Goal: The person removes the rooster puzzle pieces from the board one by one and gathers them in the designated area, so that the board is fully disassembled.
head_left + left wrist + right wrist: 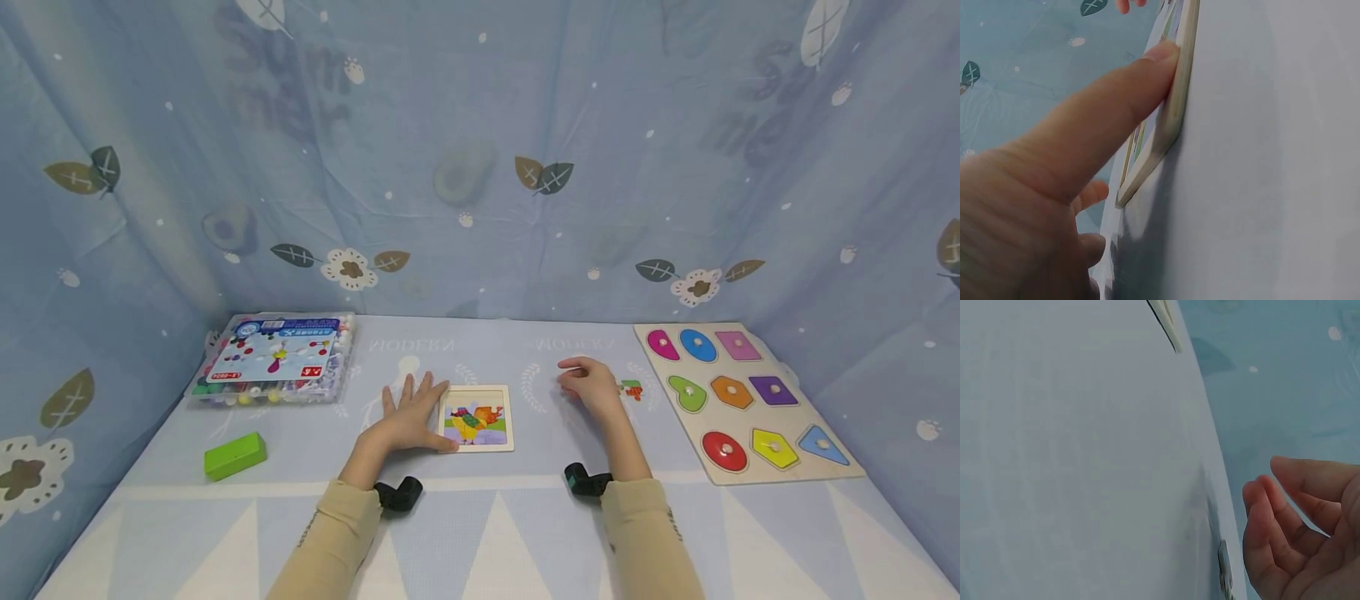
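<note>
A small wooden-framed picture puzzle (475,448) with a colourful bird lies flat in the middle of the table. My left hand (405,421) spreads its fingers along the puzzle's left side. Its thumb touches the lower frame edge, which the left wrist view shows close up on the wooden rim (1177,103). To the right of the puzzle, my right hand (592,387) hovers with loosely bent fingers and nothing between them. Beside that wrist lies a small red and green piece (632,389), partly hidden by the arm; it appears edge-on in the right wrist view (1224,569).
A clear plastic box (273,354) of coloured beads stands at the back left. In front of it lies a green block (235,456). A wooden shape board (708,454) with knobbed coloured pieces lies at the right. A patterned blue curtain (480,233) hangs behind the table.
</note>
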A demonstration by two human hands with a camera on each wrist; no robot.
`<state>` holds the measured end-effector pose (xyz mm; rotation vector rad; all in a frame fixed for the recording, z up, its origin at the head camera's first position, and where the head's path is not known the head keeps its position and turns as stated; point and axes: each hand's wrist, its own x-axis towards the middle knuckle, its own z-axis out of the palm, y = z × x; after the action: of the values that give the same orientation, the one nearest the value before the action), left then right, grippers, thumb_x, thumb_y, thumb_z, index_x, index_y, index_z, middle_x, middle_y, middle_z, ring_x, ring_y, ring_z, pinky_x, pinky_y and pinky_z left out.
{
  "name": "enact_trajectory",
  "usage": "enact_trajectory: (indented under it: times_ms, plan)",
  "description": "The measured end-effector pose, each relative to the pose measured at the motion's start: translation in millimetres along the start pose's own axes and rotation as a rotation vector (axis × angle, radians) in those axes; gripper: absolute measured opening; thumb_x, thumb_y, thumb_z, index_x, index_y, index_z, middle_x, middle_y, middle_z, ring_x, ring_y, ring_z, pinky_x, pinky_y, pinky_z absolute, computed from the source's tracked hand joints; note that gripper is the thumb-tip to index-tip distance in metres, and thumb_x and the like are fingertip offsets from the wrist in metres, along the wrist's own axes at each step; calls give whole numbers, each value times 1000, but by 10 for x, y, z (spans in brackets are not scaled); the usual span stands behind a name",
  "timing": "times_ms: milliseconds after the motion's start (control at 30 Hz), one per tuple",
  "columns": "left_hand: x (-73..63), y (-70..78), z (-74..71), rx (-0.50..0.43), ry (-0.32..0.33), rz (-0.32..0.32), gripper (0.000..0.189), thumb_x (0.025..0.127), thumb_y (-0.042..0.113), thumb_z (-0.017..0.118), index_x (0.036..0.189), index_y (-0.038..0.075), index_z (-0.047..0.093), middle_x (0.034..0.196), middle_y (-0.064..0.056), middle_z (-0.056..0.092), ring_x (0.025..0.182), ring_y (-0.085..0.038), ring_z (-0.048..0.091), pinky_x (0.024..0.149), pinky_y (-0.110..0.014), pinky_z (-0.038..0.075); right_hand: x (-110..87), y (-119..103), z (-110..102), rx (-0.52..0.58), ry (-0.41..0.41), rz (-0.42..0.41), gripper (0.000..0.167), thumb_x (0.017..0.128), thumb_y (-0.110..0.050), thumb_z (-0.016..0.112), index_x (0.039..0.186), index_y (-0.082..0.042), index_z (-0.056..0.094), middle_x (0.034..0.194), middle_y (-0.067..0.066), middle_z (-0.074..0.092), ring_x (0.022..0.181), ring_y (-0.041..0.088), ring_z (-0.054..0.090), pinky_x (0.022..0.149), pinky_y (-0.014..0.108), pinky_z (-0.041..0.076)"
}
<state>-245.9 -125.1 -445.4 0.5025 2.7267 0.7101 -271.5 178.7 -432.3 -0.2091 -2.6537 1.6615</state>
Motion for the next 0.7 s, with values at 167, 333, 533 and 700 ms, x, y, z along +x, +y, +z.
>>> enact_trajectory:
  times_ms: [167,333,533,700]
  plan:
    - [1,-2,-11,-15,-11,65,97,66,45,79,145,17,30,152,-23,3,136,-45,-12,99,-66,-16,-22,-58,113,9,-30,-27,26,83,-4,63,108,3,63,86,11,62,69,19,61,61,23,47]
    - [14,-16,3,-26,-48,121,82,71,43,76,142,25,38,153,-20,3,136,-44,-14,100,-65,-17,-22,-76,216,-16,-55,-47,25,82,-4,63,106,2,64,89,13,63,67,14,58,61,22,46]
    - [16,-14,8,-45,-76,142,71,74,41,73,137,25,46,153,-21,5,136,-45,-15,99,-65,-18,-35,-95,306,-38,-107,-64,24,81,-4,65,105,0,65,89,12,64,66,12,57,60,23,46]
    - [11,-1,2,-46,-96,135,66,76,41,72,136,26,48,153,-22,4,135,-46,-15,100,-64,-18,-54,-123,383,-50,-156,-63,24,80,-4,67,104,0,66,86,11,64,65,14,57,59,25,46]
